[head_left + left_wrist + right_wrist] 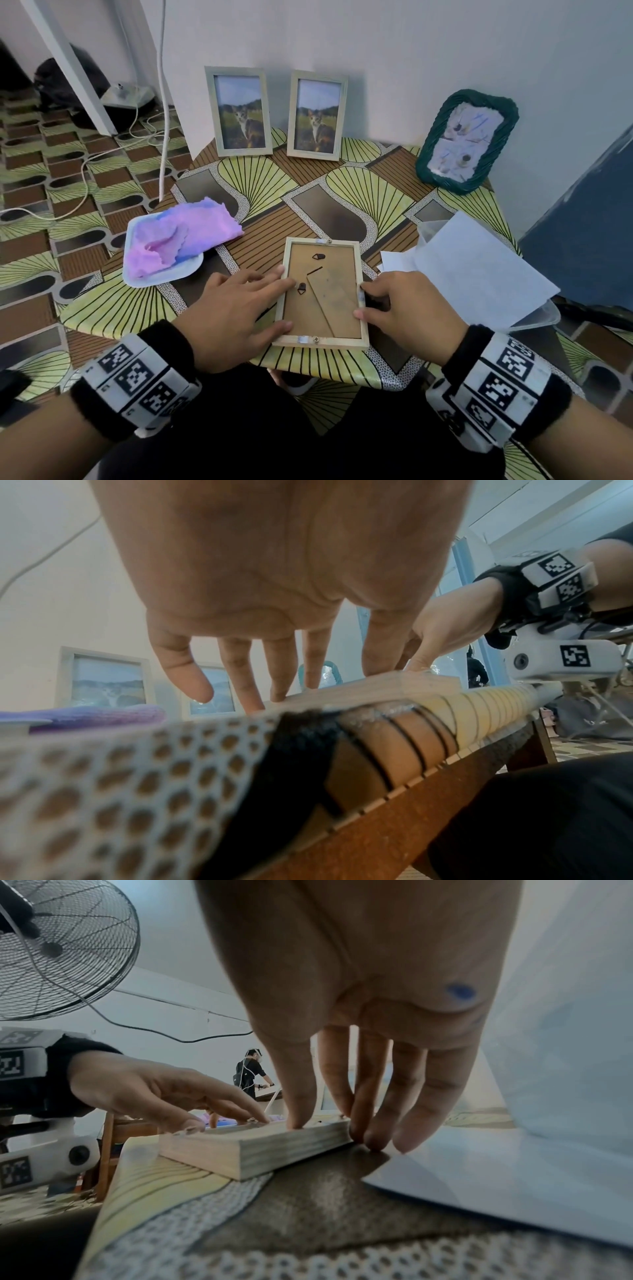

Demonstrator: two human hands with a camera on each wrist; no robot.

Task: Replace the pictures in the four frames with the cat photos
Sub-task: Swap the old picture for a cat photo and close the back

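A wooden frame (pixel 323 293) lies face down at lower centre of the head view. The left hand (pixel 236 308) rests on it with straight fingers, released. The right hand (pixel 407 305) pinches its right edge between thumb and fingers. Risk, as judged: the frame sits close to the table (pixel 113 308) edge, so uneven pressure could slide it off. Finger contact at the frame's side is shown only in the right wrist view. Upper centre: two cat photo frames (pixel 239 111); upper right: a green frame (pixel 467 140) unchanged.
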